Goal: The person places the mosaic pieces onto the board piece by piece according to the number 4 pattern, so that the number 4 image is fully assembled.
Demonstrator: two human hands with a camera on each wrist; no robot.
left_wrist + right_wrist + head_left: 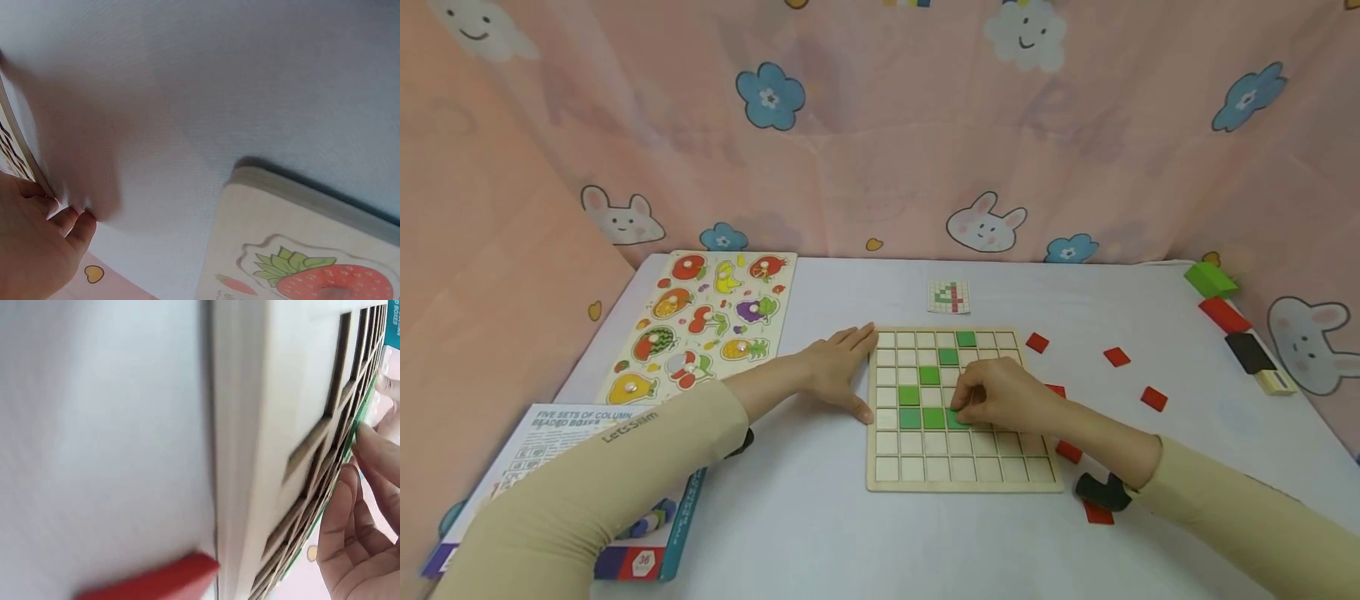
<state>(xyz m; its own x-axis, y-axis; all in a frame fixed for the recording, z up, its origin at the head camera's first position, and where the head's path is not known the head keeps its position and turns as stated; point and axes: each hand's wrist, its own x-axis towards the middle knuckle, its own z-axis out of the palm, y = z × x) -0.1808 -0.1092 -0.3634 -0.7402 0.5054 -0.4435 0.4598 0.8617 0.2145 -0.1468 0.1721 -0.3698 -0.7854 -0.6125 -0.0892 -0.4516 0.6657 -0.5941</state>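
Note:
A wooden grid board (966,486) lies flat on the white table, with several green square tiles (929,376) set in its cells. My right hand (1003,393) is over the middle of the board. Its thumb and fingers pinch a green tile (956,420) at a cell in the same row as two other green ones; the fingers partly cover it. Fingers spread, my left hand (838,371) rests against the board's left edge. The right wrist view shows the right fingers (337,515) close to the board's surface.
Several red tiles (1117,357) lie scattered right of the board. A small pattern card (949,297) lies behind it. To the left are a fruit puzzle board (700,321) and a box (647,562). Green, red, black and pale pieces (1223,317) line the right edge.

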